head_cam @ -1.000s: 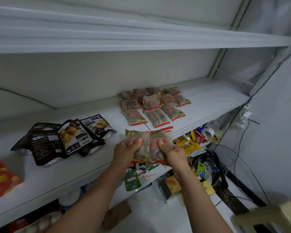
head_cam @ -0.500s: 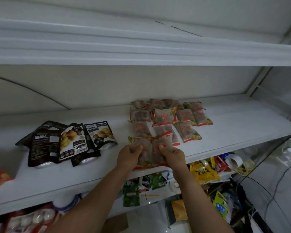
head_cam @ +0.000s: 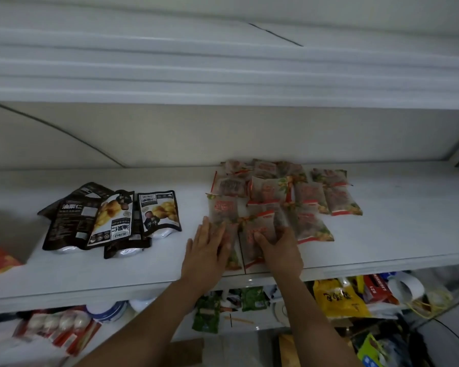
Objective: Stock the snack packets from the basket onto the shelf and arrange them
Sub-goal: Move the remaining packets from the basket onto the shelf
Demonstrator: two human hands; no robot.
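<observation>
Packets [head_cam: 281,197] sit clustered on shelf [head_cam: 395,234], right of centre; print is blurred. Left hand [head_cam: 207,250] lies flat with straight fingers, half covering front packet [head_cam: 221,207]. Right hand [head_cam: 278,250] is bent-fingered on neighbour [head_cam: 249,255]; pinch or press unclear. Both reach the shelf's front edge. Bare shelf to the right.

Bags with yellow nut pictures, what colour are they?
The bags are mostly black; head view shows them.

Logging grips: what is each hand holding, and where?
The left hand rests flat on the left packet, lower half, no grip. The right hand has thumb and fingers on the right packet, mid-face; pinch or press cannot be told.
</observation>
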